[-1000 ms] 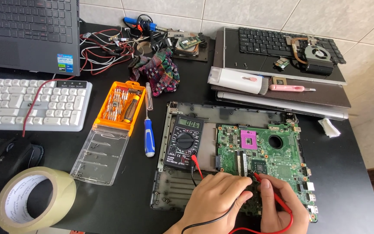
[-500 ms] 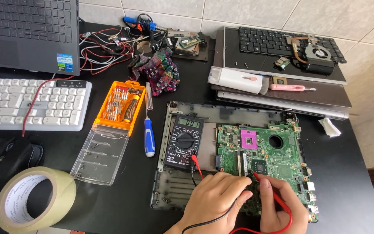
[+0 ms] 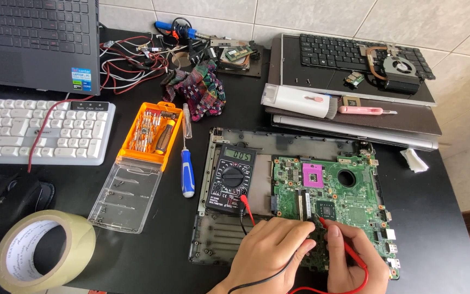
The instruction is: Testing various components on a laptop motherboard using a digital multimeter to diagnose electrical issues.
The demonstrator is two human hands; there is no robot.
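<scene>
Both hands are working at the near edge: the left hand (image 3: pixel 270 256) and right hand (image 3: pixel 352 261) are resting side by side on the circuit board (image 3: pixel 333 190). The multimeter (image 3: pixel 232 178) is sitting just left of the board, the screwdriver (image 3: pixel 187 173) lying left of that, the bit case (image 3: pixel 150 136) further left. The tape roll (image 3: pixel 44 250) is lying near left, the keyboard (image 3: pixel 39 130) beyond it.

Black desk (image 3: pixel 441 218), tape roll (image 3: pixel 44 250), keyboard (image 3: pixel 39 130)
</scene>
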